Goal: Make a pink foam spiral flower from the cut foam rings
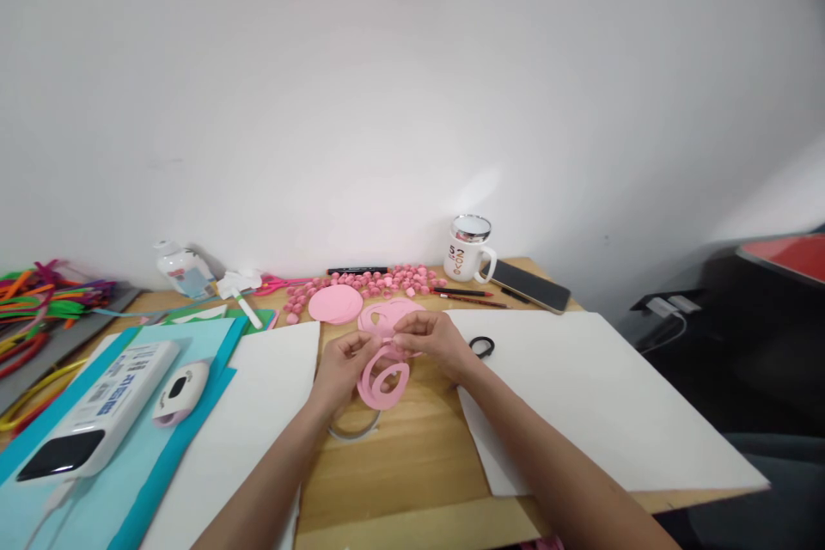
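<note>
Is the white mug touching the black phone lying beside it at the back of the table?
Cannot tell. In the head view the white mug has its handle right against the near end of the black phone, with no clear gap, but the spot is too small to confirm contact.

White mug (467, 256) printed "52" above "LOVE", blue label text on white power bank (103, 412) illegible

The table (412, 447) is pale wood with a smooth, faintly shiny finish. On it lie matt white paper sheets (593, 395) and matt blue paper (129, 481). The pink spiral (385, 378) between the hands looks like soft matt foam or thick paper, hard to tell which. The mug (467, 256) is glossy white ceramic with a shiny metal lid; the phone (529, 284) is glossy glass.
</note>
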A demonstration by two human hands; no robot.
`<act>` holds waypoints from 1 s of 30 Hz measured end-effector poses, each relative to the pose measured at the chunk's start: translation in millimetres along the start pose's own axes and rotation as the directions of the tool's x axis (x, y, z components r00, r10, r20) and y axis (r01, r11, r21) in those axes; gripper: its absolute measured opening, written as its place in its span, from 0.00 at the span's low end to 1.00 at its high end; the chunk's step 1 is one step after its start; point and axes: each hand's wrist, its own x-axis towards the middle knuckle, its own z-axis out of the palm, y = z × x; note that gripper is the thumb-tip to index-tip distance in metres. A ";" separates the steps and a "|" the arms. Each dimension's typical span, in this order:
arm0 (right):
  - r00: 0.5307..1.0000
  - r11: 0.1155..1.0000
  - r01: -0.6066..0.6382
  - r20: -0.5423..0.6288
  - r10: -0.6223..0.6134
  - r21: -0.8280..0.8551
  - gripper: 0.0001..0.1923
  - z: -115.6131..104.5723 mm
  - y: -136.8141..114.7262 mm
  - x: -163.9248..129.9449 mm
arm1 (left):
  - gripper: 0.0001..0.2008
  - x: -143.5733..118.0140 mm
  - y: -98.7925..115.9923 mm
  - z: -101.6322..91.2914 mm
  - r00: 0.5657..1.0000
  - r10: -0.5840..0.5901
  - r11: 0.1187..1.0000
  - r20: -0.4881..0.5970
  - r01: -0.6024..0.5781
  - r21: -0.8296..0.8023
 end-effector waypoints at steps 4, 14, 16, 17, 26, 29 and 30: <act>1.000 1.000 -0.012 0.012 0.012 0.016 0.16 1.0 -2.9 -1.5 | 0.13 0.7 -0.9 -0.9 1.000 0.019 1.000 -0.012 -0.019 -0.002; 1.000 1.000 -0.028 -0.008 0.028 0.002 0.20 -1.2 -1.9 -0.6 | 0.12 2.3 -5.2 -3.0 0.999 0.037 0.999 -0.040 -0.036 0.027; 1.000 1.000 -0.020 -0.007 0.020 0.000 0.20 -1.0 -1.6 -0.7 | 0.12 2.6 -5.9 -3.5 0.999 0.039 0.999 -0.029 -0.038 0.031; 1.000 1.000 -0.017 -0.004 0.017 0.001 0.20 -0.8 -1.6 -0.8 | 0.12 2.8 -6.1 -3.7 0.999 0.035 0.999 -0.029 -0.034 0.030; 1.000 1.000 -0.012 -0.024 0.011 -0.028 0.19 1.1 -3.6 -1.8 | 0.12 1.7 -4.1 -2.7 0.999 0.023 0.999 -0.046 -0.022 0.029; 0.999 1.000 -0.009 -0.033 0.008 -0.030 0.20 0.7 -3.5 -1.5 | 0.12 0.3 -2.6 -1.8 0.999 0.024 0.999 -0.047 -0.023 0.025; 0.999 1.000 -0.007 -0.033 0.006 -0.028 0.20 0.5 -3.3 -1.3 | 0.12 -0.1 -2.2 -1.5 0.999 0.027 0.999 -0.043 -0.026 0.023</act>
